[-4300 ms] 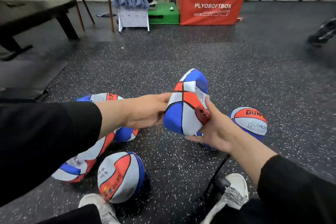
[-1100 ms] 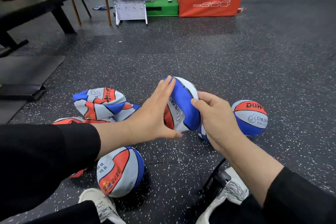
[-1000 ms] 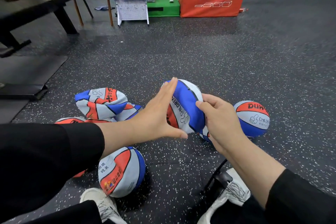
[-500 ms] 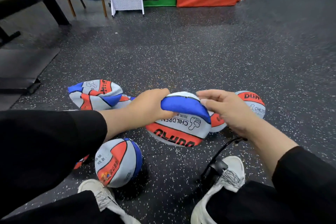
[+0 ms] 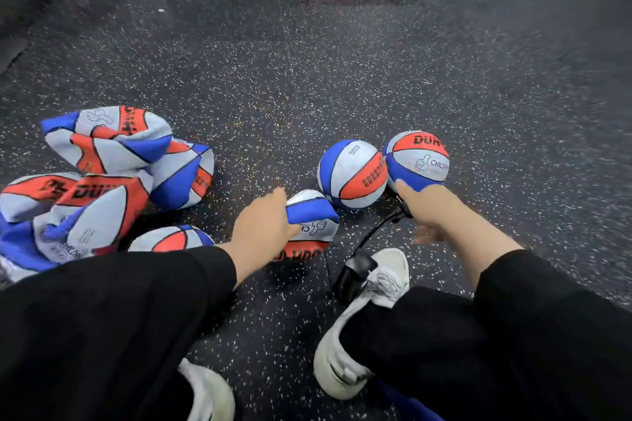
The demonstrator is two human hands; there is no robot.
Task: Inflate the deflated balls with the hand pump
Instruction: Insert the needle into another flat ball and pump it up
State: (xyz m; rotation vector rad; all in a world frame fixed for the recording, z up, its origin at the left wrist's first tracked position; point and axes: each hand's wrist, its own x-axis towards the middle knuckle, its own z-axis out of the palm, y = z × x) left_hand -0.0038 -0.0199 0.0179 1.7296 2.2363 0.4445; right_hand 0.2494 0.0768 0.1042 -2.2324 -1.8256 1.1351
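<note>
Left hand [image 5: 263, 225] is gripping the flat ball [image 5: 309, 225], fingers curled into its blue fold, holding it low over the floor [image 5: 342, 79]. Right hand [image 5: 431, 212] is reaching down to the pump hose [image 5: 371, 234], just right of the flat ball; fingers are bent toward the hose end, but I cannot tell whether they are clamping it yet.

Pump [image 5: 352, 275] is lying below-right of the flat ball, against my shoe [image 5: 383, 278]. Two round balls [image 5: 352, 174] are sitting just beyond the flat ball, touching each other. A heap of limp balls [image 5: 113, 161] is lying well to its left, and one more round ball [image 5: 171, 237] is showing at my left sleeve.

Risks from here — the valve is not in view, so I am likely hunting for it in the folds; a needle pushed in askew could bend or jab the skin. The limp ball may slump in my one-hand grip. Tugging the hose could drag the pump off my shoe.
</note>
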